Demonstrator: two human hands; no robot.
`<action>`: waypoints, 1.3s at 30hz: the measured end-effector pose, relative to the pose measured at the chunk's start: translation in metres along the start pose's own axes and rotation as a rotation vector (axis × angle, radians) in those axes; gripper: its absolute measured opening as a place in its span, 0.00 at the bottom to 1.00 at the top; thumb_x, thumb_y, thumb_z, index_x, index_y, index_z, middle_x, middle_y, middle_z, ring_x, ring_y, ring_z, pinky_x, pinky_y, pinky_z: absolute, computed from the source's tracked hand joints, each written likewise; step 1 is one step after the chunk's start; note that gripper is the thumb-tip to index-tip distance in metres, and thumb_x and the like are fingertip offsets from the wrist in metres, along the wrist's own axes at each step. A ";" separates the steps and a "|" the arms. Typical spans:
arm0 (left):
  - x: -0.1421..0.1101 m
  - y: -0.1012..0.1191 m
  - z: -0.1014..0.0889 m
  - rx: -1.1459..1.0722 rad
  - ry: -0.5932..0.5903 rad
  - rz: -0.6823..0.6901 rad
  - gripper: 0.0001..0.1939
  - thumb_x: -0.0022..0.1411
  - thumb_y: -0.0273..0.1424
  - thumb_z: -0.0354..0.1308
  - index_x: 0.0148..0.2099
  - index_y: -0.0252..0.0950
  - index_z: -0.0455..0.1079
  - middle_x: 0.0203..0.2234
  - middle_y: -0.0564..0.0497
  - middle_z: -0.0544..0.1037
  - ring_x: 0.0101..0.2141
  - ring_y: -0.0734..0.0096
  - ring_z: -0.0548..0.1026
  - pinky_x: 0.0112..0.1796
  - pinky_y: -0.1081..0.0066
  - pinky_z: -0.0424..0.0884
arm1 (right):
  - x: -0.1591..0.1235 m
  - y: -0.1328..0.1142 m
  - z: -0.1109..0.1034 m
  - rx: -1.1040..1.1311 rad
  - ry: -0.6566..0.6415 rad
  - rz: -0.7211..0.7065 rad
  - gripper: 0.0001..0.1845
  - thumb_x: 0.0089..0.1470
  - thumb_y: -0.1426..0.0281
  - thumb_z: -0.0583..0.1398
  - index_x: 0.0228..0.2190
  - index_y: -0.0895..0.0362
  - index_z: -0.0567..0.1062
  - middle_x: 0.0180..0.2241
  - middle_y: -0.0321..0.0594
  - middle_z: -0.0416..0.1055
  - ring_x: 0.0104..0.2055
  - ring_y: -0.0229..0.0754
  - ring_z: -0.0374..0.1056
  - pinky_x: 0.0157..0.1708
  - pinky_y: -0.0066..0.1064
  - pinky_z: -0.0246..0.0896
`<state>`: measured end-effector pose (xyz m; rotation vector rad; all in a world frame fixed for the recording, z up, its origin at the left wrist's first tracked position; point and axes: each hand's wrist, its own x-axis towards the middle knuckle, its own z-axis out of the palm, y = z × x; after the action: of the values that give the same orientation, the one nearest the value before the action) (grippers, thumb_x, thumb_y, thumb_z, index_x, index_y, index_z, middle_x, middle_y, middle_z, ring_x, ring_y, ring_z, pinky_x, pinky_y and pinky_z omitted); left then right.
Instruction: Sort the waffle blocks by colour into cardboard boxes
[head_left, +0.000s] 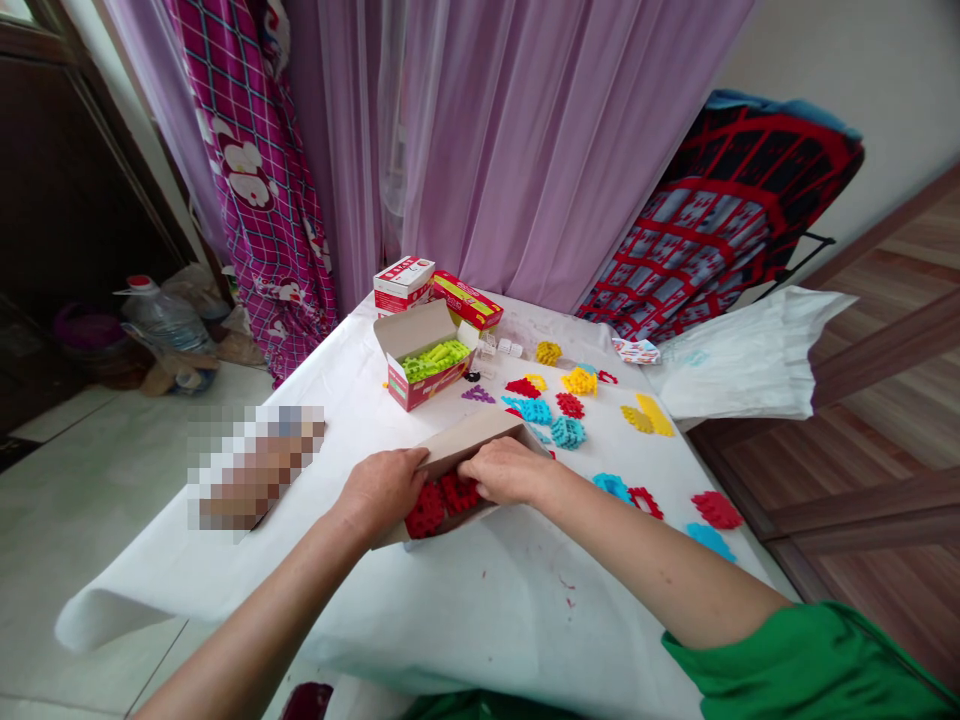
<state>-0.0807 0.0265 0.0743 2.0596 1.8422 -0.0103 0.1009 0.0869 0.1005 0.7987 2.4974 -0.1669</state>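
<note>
A small open cardboard box (480, 436) lies on the white-covered table (480, 600) right in front of me, filled with red plastic interlocking pieces (439, 500). My left hand (382, 490) grips the box's left side, fingers curled over the edge onto the red pieces. My right hand (510, 470) rests on the box's right side, fingers bent down into the red pieces. What the fingertips hold is hidden.
A second open box (420, 365) with lime-green pieces stands farther back, with two closed red-and-white boxes (405, 280) behind it. Yellow, cyan and red pieces (566, 405) lie scattered to the right. A white bag (742, 360) sits at the right edge. Purple curtains hang behind.
</note>
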 end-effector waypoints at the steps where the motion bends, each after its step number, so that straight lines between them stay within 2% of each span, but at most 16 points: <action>1: 0.000 0.000 0.000 -0.001 0.002 0.003 0.20 0.65 0.35 0.45 0.55 0.41 0.68 0.48 0.44 0.78 0.48 0.55 0.76 0.45 0.60 0.69 | 0.000 0.000 0.000 0.002 -0.008 0.003 0.15 0.52 0.70 0.56 0.41 0.51 0.77 0.39 0.42 0.78 0.41 0.45 0.73 0.34 0.30 0.60; 6: 0.000 0.000 0.001 -0.003 0.010 -0.003 0.20 0.65 0.35 0.44 0.55 0.41 0.69 0.47 0.43 0.79 0.47 0.54 0.76 0.44 0.59 0.70 | 0.002 -0.001 0.001 -0.029 -0.026 -0.004 0.14 0.49 0.67 0.60 0.39 0.52 0.78 0.38 0.43 0.78 0.41 0.47 0.74 0.35 0.31 0.61; 10: -0.001 0.001 0.000 -0.002 0.012 -0.003 0.20 0.65 0.35 0.44 0.55 0.41 0.69 0.47 0.43 0.79 0.46 0.54 0.76 0.43 0.59 0.70 | 0.004 -0.006 0.002 -0.060 0.050 -0.002 0.20 0.46 0.59 0.63 0.40 0.57 0.78 0.38 0.49 0.78 0.42 0.51 0.74 0.38 0.34 0.63; 12: 0.000 0.002 0.000 0.000 0.008 -0.004 0.20 0.65 0.35 0.44 0.54 0.41 0.69 0.47 0.43 0.79 0.46 0.53 0.77 0.43 0.59 0.70 | 0.004 -0.009 0.001 -0.090 0.072 -0.009 0.18 0.48 0.61 0.62 0.39 0.59 0.79 0.37 0.51 0.78 0.41 0.52 0.74 0.38 0.34 0.63; 15: 0.000 0.002 0.000 0.003 0.002 -0.010 0.19 0.65 0.34 0.44 0.54 0.41 0.69 0.46 0.43 0.79 0.46 0.53 0.77 0.43 0.59 0.70 | 0.005 -0.012 -0.001 -0.140 0.033 -0.038 0.15 0.51 0.65 0.60 0.37 0.60 0.80 0.35 0.51 0.79 0.39 0.51 0.74 0.37 0.33 0.62; 18: 0.001 0.001 0.001 0.003 -0.002 -0.010 0.19 0.65 0.34 0.44 0.54 0.42 0.69 0.46 0.43 0.79 0.46 0.54 0.76 0.43 0.60 0.70 | 0.009 -0.013 -0.001 -0.125 -0.005 -0.073 0.14 0.52 0.64 0.59 0.36 0.58 0.81 0.34 0.49 0.79 0.38 0.48 0.74 0.35 0.32 0.62; 23: 0.001 0.001 0.002 0.002 -0.002 -0.014 0.19 0.65 0.35 0.44 0.54 0.41 0.69 0.46 0.43 0.79 0.46 0.53 0.76 0.43 0.59 0.70 | 0.014 -0.014 0.004 -0.047 0.018 -0.128 0.15 0.53 0.63 0.58 0.36 0.56 0.81 0.33 0.45 0.79 0.36 0.46 0.74 0.32 0.30 0.60; 29: 0.000 0.001 0.001 -0.004 -0.004 -0.013 0.20 0.66 0.36 0.43 0.54 0.42 0.69 0.47 0.43 0.79 0.46 0.54 0.76 0.43 0.59 0.69 | 0.004 -0.004 -0.003 0.074 0.049 -0.097 0.14 0.55 0.65 0.56 0.38 0.51 0.80 0.37 0.40 0.79 0.37 0.43 0.73 0.32 0.28 0.58; 33: 0.000 0.002 0.000 -0.007 -0.005 -0.023 0.19 0.65 0.36 0.44 0.54 0.43 0.69 0.47 0.44 0.79 0.46 0.55 0.76 0.44 0.60 0.69 | -0.012 0.011 -0.008 0.098 0.110 0.048 0.16 0.57 0.69 0.52 0.35 0.49 0.80 0.35 0.37 0.79 0.36 0.41 0.72 0.33 0.28 0.56; 35: 0.000 0.002 0.001 -0.007 -0.003 -0.027 0.20 0.65 0.36 0.44 0.54 0.43 0.69 0.47 0.44 0.79 0.46 0.54 0.76 0.44 0.60 0.69 | -0.018 0.016 -0.005 0.080 0.107 0.080 0.14 0.55 0.69 0.54 0.34 0.49 0.80 0.35 0.37 0.79 0.37 0.42 0.72 0.34 0.28 0.56; 39: 0.000 0.001 0.002 -0.008 0.003 -0.027 0.20 0.65 0.35 0.44 0.54 0.42 0.69 0.47 0.43 0.79 0.46 0.53 0.76 0.44 0.59 0.69 | -0.019 0.018 0.004 0.090 0.134 0.081 0.14 0.51 0.66 0.58 0.39 0.47 0.79 0.37 0.37 0.79 0.40 0.43 0.72 0.35 0.29 0.57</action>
<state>-0.0790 0.0262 0.0725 2.0306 1.8686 -0.0077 0.1256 0.0909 0.1074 0.9760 2.5922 -0.2049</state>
